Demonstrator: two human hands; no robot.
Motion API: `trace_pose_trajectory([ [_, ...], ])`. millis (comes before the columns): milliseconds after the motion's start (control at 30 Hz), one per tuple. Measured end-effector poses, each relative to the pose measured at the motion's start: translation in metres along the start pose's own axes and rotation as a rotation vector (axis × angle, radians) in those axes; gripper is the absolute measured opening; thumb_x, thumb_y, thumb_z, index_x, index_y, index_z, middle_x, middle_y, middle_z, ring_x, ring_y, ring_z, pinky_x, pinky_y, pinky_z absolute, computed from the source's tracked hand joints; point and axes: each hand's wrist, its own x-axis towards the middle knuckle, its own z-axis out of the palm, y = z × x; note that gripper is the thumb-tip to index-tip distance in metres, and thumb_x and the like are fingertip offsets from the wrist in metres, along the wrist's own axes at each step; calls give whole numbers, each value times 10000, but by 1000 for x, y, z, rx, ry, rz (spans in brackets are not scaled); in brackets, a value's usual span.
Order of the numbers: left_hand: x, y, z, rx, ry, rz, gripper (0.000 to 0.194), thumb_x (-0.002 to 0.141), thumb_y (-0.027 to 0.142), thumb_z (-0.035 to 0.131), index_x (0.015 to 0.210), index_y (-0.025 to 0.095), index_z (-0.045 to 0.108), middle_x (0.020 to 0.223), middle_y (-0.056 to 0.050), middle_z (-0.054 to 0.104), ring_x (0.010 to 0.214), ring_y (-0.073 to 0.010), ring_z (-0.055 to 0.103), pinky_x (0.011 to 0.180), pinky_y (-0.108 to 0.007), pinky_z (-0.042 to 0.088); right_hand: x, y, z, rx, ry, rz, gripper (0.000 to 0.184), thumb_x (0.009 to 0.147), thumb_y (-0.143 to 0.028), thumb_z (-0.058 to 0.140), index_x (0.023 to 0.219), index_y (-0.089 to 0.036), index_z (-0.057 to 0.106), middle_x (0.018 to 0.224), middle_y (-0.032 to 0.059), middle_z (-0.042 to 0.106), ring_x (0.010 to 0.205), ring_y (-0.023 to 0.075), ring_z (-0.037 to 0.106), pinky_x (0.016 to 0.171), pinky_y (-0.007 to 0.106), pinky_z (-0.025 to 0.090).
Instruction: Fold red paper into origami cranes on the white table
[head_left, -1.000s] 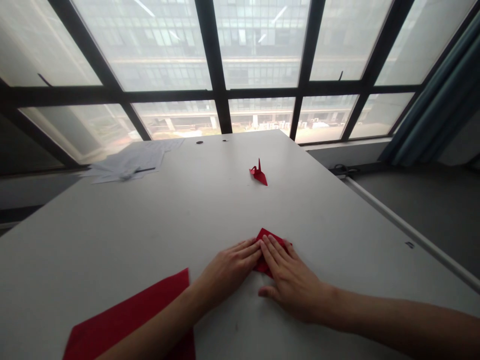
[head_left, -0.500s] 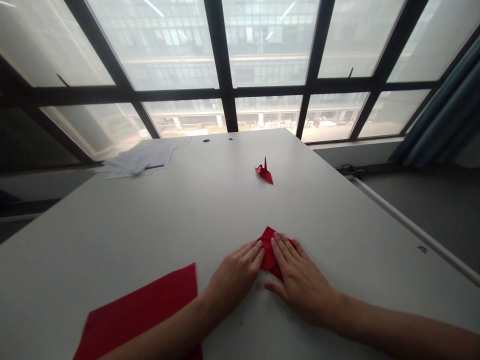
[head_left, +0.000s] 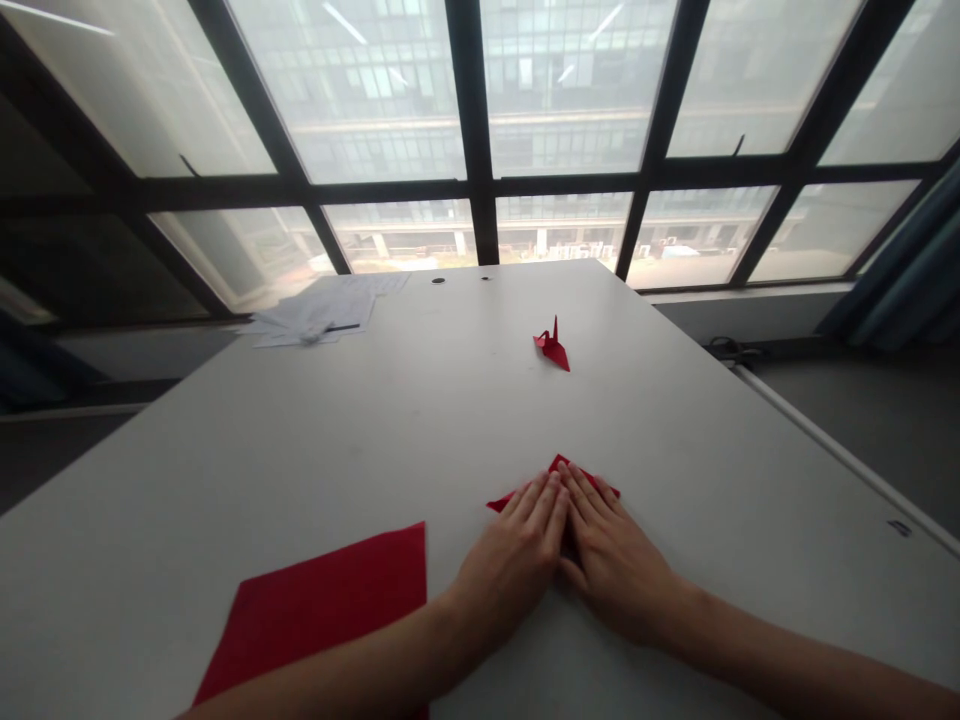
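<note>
A piece of folded red paper (head_left: pixel 604 486) lies on the white table, mostly covered by my two hands. My left hand (head_left: pixel 517 545) rests flat on its left part, fingers stretched out, and a red point of the paper sticks out past them on the left. Flat on the right part lies my right hand (head_left: pixel 619 560), its fingers straight and side by side. The fingertips of both hands meet near the paper's top corner. How the paper is folded underneath is hidden. Under my left forearm is a larger red sheet (head_left: pixel 330 598).
Farther up the table (head_left: pixel 420 420) stands a red paper crane (head_left: pixel 553 350). White papers (head_left: pixel 322 308) with a dark pen (head_left: pixel 343 327) on them lie at the far left. Beyond the table's back edge are large windows, with a blue curtain (head_left: pixel 892 270) at the right.
My left hand has moved from the paper's left edge onto its left part, over to my right fingers. A red point now shows at the left. The whole view has shifted sideways.
</note>
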Motion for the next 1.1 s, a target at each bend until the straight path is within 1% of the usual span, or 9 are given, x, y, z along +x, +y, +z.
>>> trace_pose_trajectory([
  [67,0,2,1,-60,-7,-14,572,957,118,386,1519,61,296,1596,-171,258,1490,-263,208,1215,-394,262,-2,2,3,-20,12,-21,783,942,-446,516,1561,-75,213,1618,176,191,1512,271,139,1223,498,203],
  [267,-7,2,6,-190,-41,-85,615,990,194,397,1548,42,187,1610,-189,188,1507,-253,142,1198,-398,289,-3,4,3,-41,-19,2,863,902,-525,559,1560,-78,225,1625,176,138,1513,292,124,1218,510,205],
  [400,-9,3,9,-191,-28,-100,618,1033,338,372,1545,34,204,1611,-186,198,1506,-271,145,1199,-397,276,-3,4,1,-39,-55,17,899,891,-579,557,1560,-78,225,1625,172,138,1511,301,126,1214,511,214],
  [533,-9,5,10,-137,-50,-158,643,1034,433,344,1511,4,296,1585,-226,252,1490,-329,187,1199,-445,265,-6,7,5,-52,-14,1,905,897,-622,524,1562,-87,224,1627,173,154,1511,309,124,1207,517,225],
  [733,-8,7,11,-51,12,-157,598,1040,379,324,1495,-9,333,1572,-247,267,1490,-348,172,1201,-476,251,-4,23,14,-90,86,57,944,914,-704,402,1558,-42,207,1605,235,207,1499,340,171,1181,540,256],
  [867,-8,5,11,-25,68,-114,576,1043,343,312,1504,-2,313,1585,-233,261,1508,-323,131,1217,-465,204,-5,19,9,-121,118,165,977,895,-747,367,1503,17,326,1549,292,317,1446,400,287,1132,566,309],
  [933,-7,3,9,-42,74,-132,560,1037,345,327,1497,26,340,1582,-222,289,1502,-328,171,1205,-482,223,-8,10,0,-125,136,163,901,903,-719,399,1444,0,439,1493,288,414,1380,419,372,1094,573,342],
  [1033,-4,-3,4,-89,85,-237,482,1011,260,380,1459,85,418,1508,-206,421,1424,-352,335,1145,-537,305,-13,-3,-18,-76,150,124,634,926,-624,483,1305,-129,602,1299,212,598,1185,390,518,988,561,416],
  [1100,0,-8,0,-153,83,-283,460,991,223,411,1431,95,449,1406,-197,518,1314,-327,461,1084,-503,395,-15,-8,-30,-16,133,111,547,934,-571,518,1261,-146,623,1226,185,619,1110,357,542,941,520,450],
])
